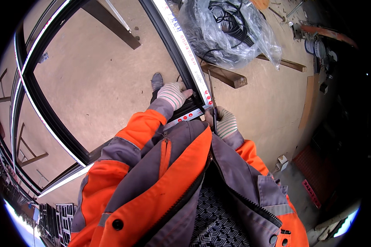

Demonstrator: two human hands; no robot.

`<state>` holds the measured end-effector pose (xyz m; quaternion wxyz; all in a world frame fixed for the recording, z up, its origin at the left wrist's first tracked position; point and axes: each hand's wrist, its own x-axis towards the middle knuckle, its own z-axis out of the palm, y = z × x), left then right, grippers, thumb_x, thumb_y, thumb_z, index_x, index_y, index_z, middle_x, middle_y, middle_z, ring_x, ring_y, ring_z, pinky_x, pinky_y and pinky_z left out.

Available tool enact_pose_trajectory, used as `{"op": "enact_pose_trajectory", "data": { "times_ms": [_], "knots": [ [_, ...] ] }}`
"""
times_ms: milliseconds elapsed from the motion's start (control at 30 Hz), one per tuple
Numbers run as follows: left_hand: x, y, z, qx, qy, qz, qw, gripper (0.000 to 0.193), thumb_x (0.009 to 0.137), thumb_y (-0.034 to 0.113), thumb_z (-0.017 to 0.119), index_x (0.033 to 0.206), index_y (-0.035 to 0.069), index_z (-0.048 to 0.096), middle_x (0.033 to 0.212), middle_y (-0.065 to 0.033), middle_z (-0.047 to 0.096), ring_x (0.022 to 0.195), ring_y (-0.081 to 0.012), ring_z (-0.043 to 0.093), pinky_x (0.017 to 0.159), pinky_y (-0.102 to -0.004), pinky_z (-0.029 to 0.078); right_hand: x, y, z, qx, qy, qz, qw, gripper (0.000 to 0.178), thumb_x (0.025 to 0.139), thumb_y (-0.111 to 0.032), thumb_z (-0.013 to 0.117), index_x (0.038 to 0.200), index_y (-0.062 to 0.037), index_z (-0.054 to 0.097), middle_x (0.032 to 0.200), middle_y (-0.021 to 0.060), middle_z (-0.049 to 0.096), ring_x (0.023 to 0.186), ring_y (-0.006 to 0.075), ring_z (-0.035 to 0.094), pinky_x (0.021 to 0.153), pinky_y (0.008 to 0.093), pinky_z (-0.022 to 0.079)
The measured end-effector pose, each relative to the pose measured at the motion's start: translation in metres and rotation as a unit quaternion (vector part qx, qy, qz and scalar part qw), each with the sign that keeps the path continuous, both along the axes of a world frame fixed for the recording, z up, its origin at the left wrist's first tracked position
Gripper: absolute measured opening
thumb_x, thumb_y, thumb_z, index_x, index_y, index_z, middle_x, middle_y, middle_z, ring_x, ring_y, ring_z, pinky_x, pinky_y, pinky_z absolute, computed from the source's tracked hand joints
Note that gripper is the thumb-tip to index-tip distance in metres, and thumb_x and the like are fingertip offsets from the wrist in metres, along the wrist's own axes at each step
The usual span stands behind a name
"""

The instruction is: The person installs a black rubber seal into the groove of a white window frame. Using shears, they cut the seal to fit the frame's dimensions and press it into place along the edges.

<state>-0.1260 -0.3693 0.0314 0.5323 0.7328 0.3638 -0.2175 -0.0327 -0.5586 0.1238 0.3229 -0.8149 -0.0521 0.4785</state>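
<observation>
A large black window frame (173, 45) with white printed film along its edges spreads before me. At its near right corner my left hand (174, 94), in a striped glove with bare fingertips, presses closed fingers against the inner edge. A thin black rubber strip (178, 78) curves up beside those fingers; the rest of it is hidden. Just outside the corner, my right hand (226, 122), gloved alike, is closed round the handle of what look like scissors (212, 88). Their long slim blades point away from me along the frame's outer side. My jacket partly covers the corner's near edge.
Beyond the frame on the right lies a clear plastic bag (231, 37) of coiled black strip, one strand trailing toward the frame. Wooden beams (224, 75) stick out beneath it. Tools and scraps line the far right, and a small white box (282, 161) stands lower right.
</observation>
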Motion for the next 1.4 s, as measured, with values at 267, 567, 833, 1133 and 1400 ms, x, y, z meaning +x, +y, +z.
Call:
{"op": "enact_pose_trajectory", "data": {
  "times_ms": [267,567,833,1133,1400],
  "knots": [
    [0.004,0.011,0.007,-0.06,0.027,-0.015,0.998,0.046,0.087,0.042,0.064,0.106,0.0,0.07,0.094,-0.0213,0.07,0.091,-0.0348,0.068,0.083,-0.0404,0.051,-0.007,0.007,0.002,-0.04,-0.023,-0.022,0.999,0.026,0.085,-0.028,0.071,0.086,-0.0018,0.066,0.066,0.0065,0.065,0.059,0.0103,0.056,0.058,0.0292,0.048],
    [0.009,0.026,-0.008,-0.229,-0.053,0.236,0.943,0.02,0.093,0.017,0.067,0.096,-0.003,0.068,0.079,-0.0103,0.07,0.066,-0.0147,0.064,0.063,-0.0293,0.053,-0.015,0.016,0.009,-0.044,-0.021,-0.081,0.996,0.026,0.086,-0.027,0.071,0.088,-0.0016,0.066,0.066,0.004,0.063,0.059,0.0093,0.055,0.057,0.0283,0.047],
    [0.021,0.091,-0.01,-0.075,-0.102,0.309,0.942,0.028,0.091,0.023,0.07,0.096,-0.004,0.067,0.077,-0.0105,0.07,0.063,-0.0145,0.064,0.061,-0.0275,0.053,-0.011,0.018,0.013,-0.004,-0.019,-0.062,0.998,0.029,0.088,-0.028,0.069,0.091,0.0002,0.065,0.069,0.0058,0.067,0.06,0.0105,0.06,0.058,0.0272,0.049],
    [-0.016,0.04,0.04,0.211,-0.187,-0.069,0.957,0.022,0.089,0.025,0.066,0.108,0.014,0.07,0.093,-0.01,0.068,0.084,-0.0289,0.067,0.078,-0.0374,0.053,-0.011,0.011,-0.003,0.069,-0.016,-0.046,0.996,0.028,0.089,-0.03,0.067,0.094,-0.0028,0.065,0.065,0.003,0.063,0.047,0.0076,0.051,0.043,0.0235,0.041],
    [-0.005,0.007,0.046,0.22,-0.212,-0.268,0.914,0.023,0.087,0.012,0.064,0.108,0.013,0.069,0.108,-0.008,0.063,0.101,-0.0298,0.061,0.087,-0.0359,0.051,-0.005,-0.005,-0.019,0.047,-0.034,-0.002,0.998,0.03,0.084,-0.027,0.07,0.094,0.0006,0.067,0.077,0.0078,0.069,0.068,0.0112,0.062,0.066,0.0281,0.051]
  ]
}}
